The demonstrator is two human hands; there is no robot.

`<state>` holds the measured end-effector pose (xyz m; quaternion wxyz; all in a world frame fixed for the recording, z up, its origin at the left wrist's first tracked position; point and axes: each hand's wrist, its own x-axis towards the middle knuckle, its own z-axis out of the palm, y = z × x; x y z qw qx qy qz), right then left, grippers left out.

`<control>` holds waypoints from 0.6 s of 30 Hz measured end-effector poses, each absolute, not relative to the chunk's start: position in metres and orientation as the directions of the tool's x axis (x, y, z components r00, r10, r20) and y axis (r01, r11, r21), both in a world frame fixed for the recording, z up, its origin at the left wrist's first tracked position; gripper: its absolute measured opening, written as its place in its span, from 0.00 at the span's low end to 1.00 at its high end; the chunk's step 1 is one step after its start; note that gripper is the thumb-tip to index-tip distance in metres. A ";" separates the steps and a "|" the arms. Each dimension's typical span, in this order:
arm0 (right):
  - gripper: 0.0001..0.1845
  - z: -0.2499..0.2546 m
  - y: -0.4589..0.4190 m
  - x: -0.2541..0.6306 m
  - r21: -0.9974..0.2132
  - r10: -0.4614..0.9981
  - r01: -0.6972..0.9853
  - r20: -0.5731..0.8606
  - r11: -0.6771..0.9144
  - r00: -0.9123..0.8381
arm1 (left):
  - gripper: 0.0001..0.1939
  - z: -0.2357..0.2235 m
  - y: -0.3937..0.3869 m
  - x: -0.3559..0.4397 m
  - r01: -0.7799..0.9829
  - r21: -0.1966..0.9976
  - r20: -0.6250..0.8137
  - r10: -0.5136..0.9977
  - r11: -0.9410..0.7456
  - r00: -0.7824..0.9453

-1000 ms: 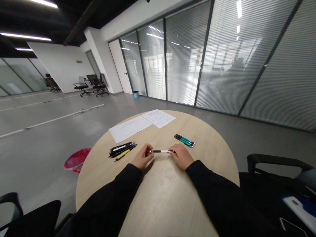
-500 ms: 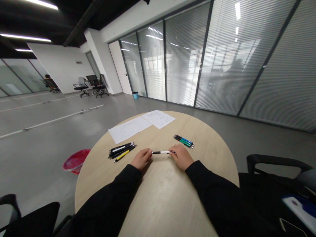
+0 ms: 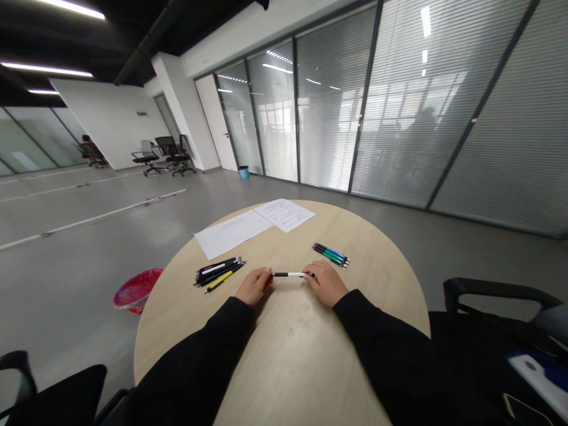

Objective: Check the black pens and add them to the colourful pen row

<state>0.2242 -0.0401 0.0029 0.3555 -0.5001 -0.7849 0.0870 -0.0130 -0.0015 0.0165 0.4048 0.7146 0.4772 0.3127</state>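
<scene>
- The black-and-white pen [image 3: 294,274] runs crosswise between the two hands, above or on the middle of the round desk [image 3: 306,343]; its place is almost unchanged from a second ago.
- Left hand [image 3: 251,287]: a second ago its fingers curled in a looser loop at the pen's dark end; now they have drawn together, the grip closed about that end.
- Right hand [image 3: 328,284]: as before, its grip pinches the opposite end, past the white part.
- Unmoved on the left: the black pens [image 3: 222,272], with the yellow pen [image 3: 220,281] nearest the person.
- Unmoved just beyond the right hand: the blue pens [image 3: 331,251] and green pens [image 3: 327,255].
</scene>
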 end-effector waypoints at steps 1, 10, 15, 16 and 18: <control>0.06 0.003 -0.040 0.224 -0.493 0.846 0.722 0.471 0.486 -0.248 | 0.26 0.018 -0.002 -0.013 0.446 0.868 0.054 0.935 -0.218 0.351; 0.06 0.004 -0.041 0.225 -0.492 0.847 0.723 0.471 0.484 -0.247 | 0.20 0.015 0.001 -0.016 0.370 0.887 0.110 0.904 -0.277 0.412; 0.06 0.003 -0.040 0.224 -0.488 0.845 0.723 0.470 0.488 -0.254 | 0.17 0.009 0.004 -0.016 0.244 0.932 0.145 0.893 -0.268 0.426; 0.06 0.003 -0.040 0.224 -0.489 0.846 0.724 0.470 0.487 -0.252 | 0.17 0.009 0.004 -0.016 0.231 0.937 0.147 0.894 -0.263 0.424; 0.06 0.003 -0.040 0.224 -0.492 0.847 0.722 0.469 0.487 -0.251 | 0.17 0.010 0.003 -0.015 0.233 0.939 0.140 0.902 -0.252 0.409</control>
